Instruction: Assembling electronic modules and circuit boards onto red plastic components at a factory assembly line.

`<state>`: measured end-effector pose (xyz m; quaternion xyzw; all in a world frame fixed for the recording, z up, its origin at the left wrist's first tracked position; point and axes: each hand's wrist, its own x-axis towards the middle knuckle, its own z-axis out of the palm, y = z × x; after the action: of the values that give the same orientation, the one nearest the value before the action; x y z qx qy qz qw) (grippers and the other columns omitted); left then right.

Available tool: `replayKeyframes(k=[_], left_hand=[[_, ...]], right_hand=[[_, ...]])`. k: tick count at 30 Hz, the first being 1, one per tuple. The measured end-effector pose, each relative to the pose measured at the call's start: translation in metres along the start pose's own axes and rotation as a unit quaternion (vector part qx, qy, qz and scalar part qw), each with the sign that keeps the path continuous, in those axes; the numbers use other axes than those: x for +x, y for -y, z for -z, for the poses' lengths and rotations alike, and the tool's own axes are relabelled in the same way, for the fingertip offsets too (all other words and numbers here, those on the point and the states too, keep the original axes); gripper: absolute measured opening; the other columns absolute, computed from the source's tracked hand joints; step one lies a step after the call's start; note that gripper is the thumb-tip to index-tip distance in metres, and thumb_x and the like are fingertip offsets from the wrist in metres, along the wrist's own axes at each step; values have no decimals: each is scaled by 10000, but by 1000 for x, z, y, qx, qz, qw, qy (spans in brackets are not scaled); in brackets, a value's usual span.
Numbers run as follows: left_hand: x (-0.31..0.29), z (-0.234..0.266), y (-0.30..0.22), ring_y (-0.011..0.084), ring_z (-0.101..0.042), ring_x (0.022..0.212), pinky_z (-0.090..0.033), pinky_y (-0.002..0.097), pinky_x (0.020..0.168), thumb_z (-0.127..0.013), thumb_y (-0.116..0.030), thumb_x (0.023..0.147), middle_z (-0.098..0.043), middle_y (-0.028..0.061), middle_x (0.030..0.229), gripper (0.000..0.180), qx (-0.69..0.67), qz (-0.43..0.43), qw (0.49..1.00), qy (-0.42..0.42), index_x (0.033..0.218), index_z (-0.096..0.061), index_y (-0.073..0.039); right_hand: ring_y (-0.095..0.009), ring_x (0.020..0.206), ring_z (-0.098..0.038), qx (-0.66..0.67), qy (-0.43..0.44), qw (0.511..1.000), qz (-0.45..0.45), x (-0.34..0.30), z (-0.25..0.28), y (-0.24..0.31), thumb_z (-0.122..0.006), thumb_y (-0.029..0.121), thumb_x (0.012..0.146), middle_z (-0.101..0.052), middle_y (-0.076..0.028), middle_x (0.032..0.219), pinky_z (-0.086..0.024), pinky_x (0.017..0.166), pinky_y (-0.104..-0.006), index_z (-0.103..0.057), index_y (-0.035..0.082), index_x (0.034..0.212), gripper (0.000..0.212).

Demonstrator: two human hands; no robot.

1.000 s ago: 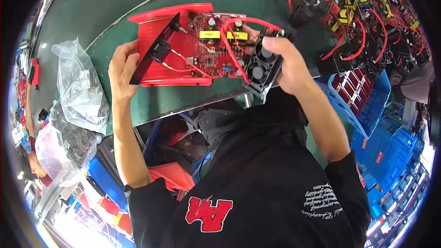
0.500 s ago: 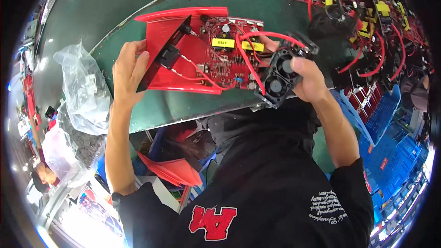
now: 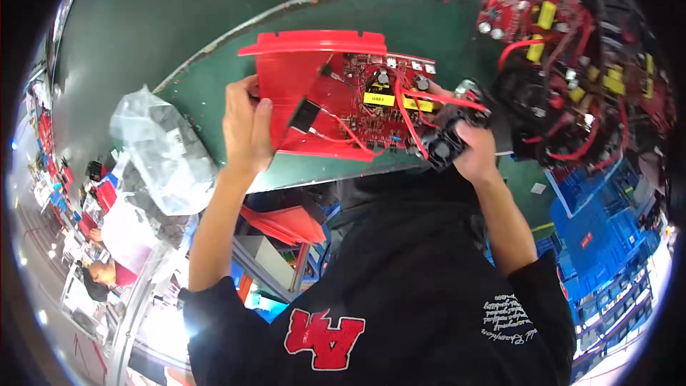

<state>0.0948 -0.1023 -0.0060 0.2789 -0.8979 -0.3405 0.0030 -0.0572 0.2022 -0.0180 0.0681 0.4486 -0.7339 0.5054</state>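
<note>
Above the table's near edge lies a red metal housing [image 3: 282,86], a U-shaped shell with upright long walls. My left hand [image 3: 246,129] grips its left end, thumb in front and fingers behind. Inside sits a red circuit board [image 3: 364,118] with yellow-labelled parts and red wires. A black end panel with a socket [image 3: 305,116] stands slanted across the housing, wired to the board. At the right end my right hand [image 3: 475,149] closes around a black fan unit [image 3: 444,144], joined to the board by thick red wires. Some right fingers are hidden behind it.
More red circuit boards [image 3: 522,11] with black fans and wires crowd the table's right side. A clear plastic bag [image 3: 161,150] hangs at the left table edge. Blue crates [image 3: 600,221] stand low right, red sheets [image 3: 286,223] below the table. Another person [image 3: 107,275] is at far left.
The view has shifted, so the housing and both hands appear further right and slightly lower. The fan unit has turned more edge-on, and the black end panel also looks narrower. Both grips hold.
</note>
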Motion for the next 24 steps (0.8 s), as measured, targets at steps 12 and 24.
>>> replayKeyframes(k=[12, 24], left_hand=[[15, -6, -4, 364, -628, 964, -495, 454, 856, -667, -323, 834, -619, 202, 1052, 423, 14, 116, 993, 15, 1123, -587, -25], [-9, 45, -1, 416, -604, 1003, -461, 419, 880, -542, -318, 960, -627, 270, 1020, 390, -199, 130, 966, 105, 1065, -557, 57]], right_hand=[[-239, 875, -673, 49, -102, 989, -94, 5, -4, 6, -623, 72, 820, -683, -115, 1027, -557, 784, -398, -609, 18, 1146, 331], [-191, 939, -639, -86, 19, 987, -138, -24, -81, 51, -694, 77, 767, -640, -70, 1107, -535, 840, -358, -610, 39, 1226, 468]])
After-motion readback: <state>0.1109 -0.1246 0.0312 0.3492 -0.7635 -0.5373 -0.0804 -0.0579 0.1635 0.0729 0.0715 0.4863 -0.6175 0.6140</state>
